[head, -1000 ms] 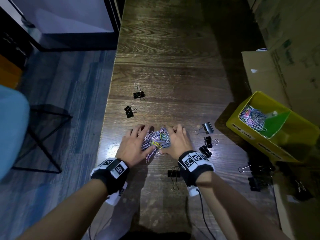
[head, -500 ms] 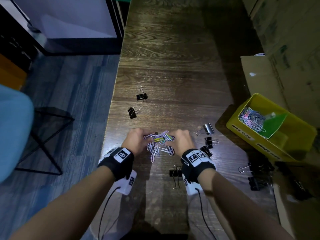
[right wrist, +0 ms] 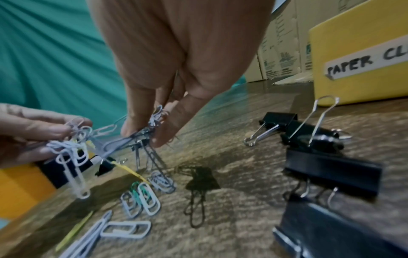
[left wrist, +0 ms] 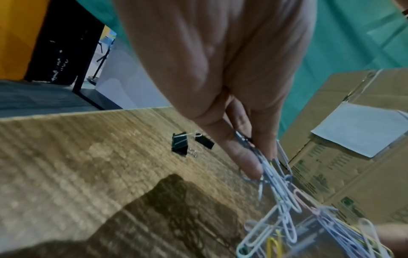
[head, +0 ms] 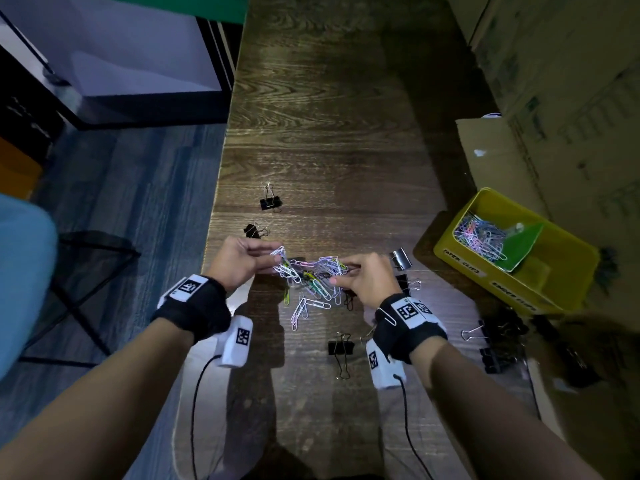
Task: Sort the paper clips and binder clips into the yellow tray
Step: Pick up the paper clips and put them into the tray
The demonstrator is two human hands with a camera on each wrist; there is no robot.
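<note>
A tangle of coloured paper clips (head: 310, 270) hangs a little above the wooden table (head: 329, 133). My left hand (head: 242, 261) pinches its left end (left wrist: 264, 167). My right hand (head: 363, 278) pinches the right end (right wrist: 145, 129). Loose paper clips (head: 306, 306) lie on the wood right under the tangle (right wrist: 141, 197). The yellow tray (head: 554, 292) stands at the right with paper clips (head: 479, 235) in its near-left compartment, beside a green divider (head: 519, 244). Black binder clips (head: 341, 348) lie scattered on the table.
Two binder clips (head: 270, 202) (head: 252, 231) lie near the table's left edge. More binder clips (head: 495, 337) cluster below the tray and beside my right hand (right wrist: 309, 129). Cardboard boxes (head: 554, 98) line the right side. The left edge drops to the floor.
Both hands went from lying flat round the pile to pinching clips and lifting them off the table. The tangle now stretches between them, and some clips stayed on the wood.
</note>
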